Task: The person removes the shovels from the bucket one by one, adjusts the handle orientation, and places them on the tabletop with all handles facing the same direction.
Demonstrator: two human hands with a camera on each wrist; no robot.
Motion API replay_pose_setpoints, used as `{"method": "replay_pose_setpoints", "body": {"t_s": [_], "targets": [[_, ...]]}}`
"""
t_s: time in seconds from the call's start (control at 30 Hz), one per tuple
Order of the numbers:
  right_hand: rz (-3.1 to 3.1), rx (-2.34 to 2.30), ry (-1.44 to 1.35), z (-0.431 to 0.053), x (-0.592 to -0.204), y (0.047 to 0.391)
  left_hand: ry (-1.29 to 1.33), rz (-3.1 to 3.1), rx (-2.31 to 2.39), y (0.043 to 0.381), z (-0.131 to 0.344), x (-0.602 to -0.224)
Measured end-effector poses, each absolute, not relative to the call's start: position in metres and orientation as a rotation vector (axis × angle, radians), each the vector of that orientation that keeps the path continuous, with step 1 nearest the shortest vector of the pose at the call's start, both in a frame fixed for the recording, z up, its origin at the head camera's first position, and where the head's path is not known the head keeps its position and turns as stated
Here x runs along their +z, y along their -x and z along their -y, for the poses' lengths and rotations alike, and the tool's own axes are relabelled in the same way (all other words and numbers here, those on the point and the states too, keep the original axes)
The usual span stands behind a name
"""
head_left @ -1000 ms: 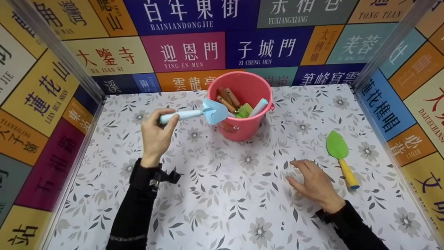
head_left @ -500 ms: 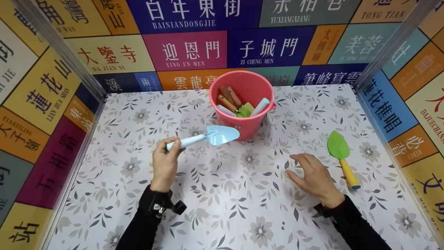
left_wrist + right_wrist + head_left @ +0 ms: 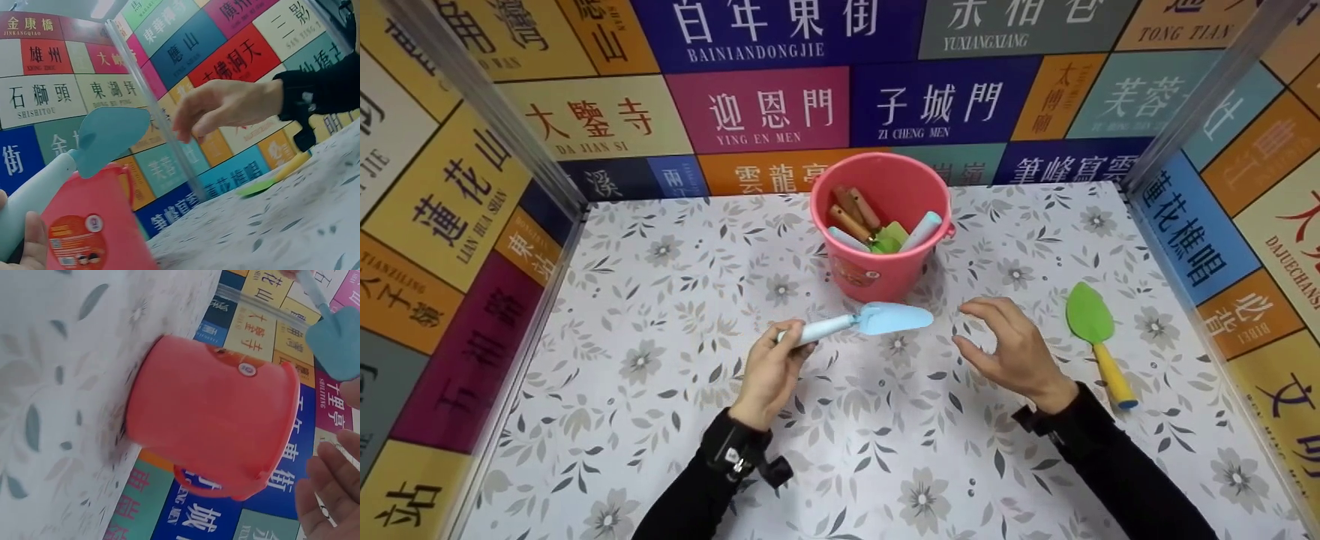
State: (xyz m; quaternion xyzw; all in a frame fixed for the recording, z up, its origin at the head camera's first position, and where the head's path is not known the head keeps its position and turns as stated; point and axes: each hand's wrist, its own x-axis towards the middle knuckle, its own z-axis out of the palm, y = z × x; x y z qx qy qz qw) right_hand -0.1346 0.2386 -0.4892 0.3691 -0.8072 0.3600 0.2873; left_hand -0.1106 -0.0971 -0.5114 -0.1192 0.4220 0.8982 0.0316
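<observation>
My left hand (image 3: 772, 367) grips the pale handle of a light-blue garden trowel (image 3: 894, 319), its blade pointing right, in front of the pink bucket (image 3: 877, 274). In the left wrist view the trowel blade (image 3: 112, 138) overlaps the bucket's upper part. My right hand (image 3: 1012, 352) is held just right of the blade tip, thumb and fingers apart, with nothing in it. From the right wrist, its fingers (image 3: 332, 486) appear at the right edge, below the trowel (image 3: 337, 340). A green trowel with a yellow handle (image 3: 1112, 375) lies on the table right of that hand.
Inside the bucket lie several tools with brown handles (image 3: 851, 223), a pale-blue handle (image 3: 921, 231) and a green part (image 3: 889, 238). A floral cloth (image 3: 840, 450) covers the table. Panels with Chinese lettering (image 3: 780, 109) wall off the back and both sides.
My left hand has brought the light-blue trowel down and to the right, from beside the bucket rim to in front of it. The right hand has shifted up and left toward the blade.
</observation>
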Motion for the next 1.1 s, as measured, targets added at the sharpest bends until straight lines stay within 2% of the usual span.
{"method": "replay_pose_setpoints", "body": {"t_s": [0.43,0.83,0.97,1.1], "targets": [[1.94,1.078,-1.179,-0.205,-0.487,0.146,0.35,-1.158,2.676,0.105,0.07,-0.523],[1.788,1.086,-1.171,-0.2,-0.491,0.147,0.321,-1.203,2.633,0.104,0.064,-0.523],[1.769,1.101,-1.122,-0.2,-0.487,0.149,0.117,-1.498,2.518,0.104,0.066,-0.525],[1.815,1.119,-1.087,-0.206,-0.478,0.152,-0.35,-2.148,2.19,0.105,0.074,-0.526]]}}
